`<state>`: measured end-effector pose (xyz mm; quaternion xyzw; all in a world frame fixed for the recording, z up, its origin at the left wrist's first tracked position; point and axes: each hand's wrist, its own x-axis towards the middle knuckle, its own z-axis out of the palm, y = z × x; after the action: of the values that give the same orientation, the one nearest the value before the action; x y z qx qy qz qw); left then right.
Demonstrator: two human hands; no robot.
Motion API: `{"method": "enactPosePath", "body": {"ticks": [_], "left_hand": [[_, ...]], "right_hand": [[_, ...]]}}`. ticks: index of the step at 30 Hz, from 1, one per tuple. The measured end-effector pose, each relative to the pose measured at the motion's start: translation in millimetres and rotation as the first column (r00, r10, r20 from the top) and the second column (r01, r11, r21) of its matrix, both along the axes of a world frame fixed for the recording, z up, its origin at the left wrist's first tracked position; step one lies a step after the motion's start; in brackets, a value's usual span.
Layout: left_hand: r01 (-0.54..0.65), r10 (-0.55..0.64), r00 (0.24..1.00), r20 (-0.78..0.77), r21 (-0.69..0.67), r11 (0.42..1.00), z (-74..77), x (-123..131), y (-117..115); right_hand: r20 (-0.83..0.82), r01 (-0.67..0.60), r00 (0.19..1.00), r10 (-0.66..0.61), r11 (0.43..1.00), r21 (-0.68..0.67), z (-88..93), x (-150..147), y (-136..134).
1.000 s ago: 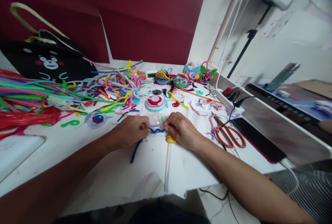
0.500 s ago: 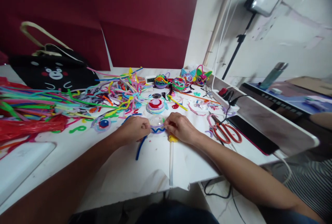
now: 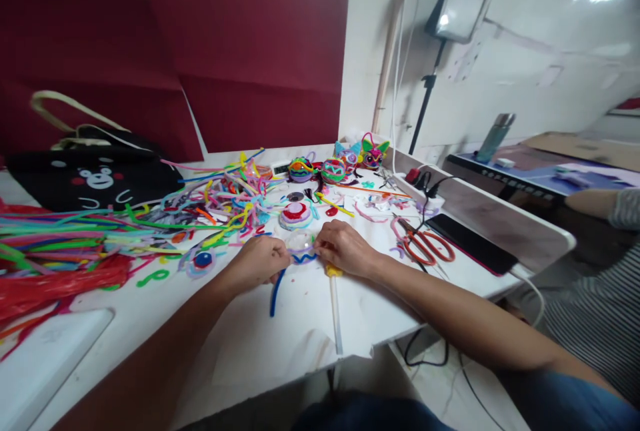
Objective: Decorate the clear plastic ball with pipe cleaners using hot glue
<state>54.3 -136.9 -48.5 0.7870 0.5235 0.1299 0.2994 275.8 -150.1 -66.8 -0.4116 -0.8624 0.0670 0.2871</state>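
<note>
Between my two hands sits a clear plastic dome [image 3: 301, 240] with a pale purple band round its rim. A blue pipe cleaner [image 3: 275, 296], bent into a zigzag, runs across the near side of the dome, and its straight tail hangs toward me. My left hand [image 3: 263, 259] is closed, pinching the blue pipe cleaner at the dome's left side. Pressed together at the right rim are the fingers of my right hand [image 3: 343, 246]; they hide the zigzag's far end. A yellow-topped glue stick [image 3: 335, 308] lies just below my right hand.
Behind the dome is a lilac and red decorated dome [image 3: 295, 216]. Loose pipe cleaners [image 3: 65, 238] heap at the left. Orange-handled scissors [image 3: 427, 244] and a phone [image 3: 473, 244] lie at the right. Finished balls [image 3: 333, 170] stand at the back. Another person's arm [image 3: 593, 204] shows far right.
The view has turned a little to the right and up. Both hands stay at the dome, and less of the zigzag shows between them.
</note>
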Motion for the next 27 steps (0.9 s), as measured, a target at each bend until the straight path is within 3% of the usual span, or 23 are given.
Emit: {"method": "enactPosePath", "body": {"ticks": [27], "left_hand": [[0.029,-0.028,1.000,-0.015,0.077,0.997,2.1,-3.5,3.5]], "right_hand": [[0.204,-0.097,0.976,0.072,0.989,0.115,6.5,3.8,7.3]]}}
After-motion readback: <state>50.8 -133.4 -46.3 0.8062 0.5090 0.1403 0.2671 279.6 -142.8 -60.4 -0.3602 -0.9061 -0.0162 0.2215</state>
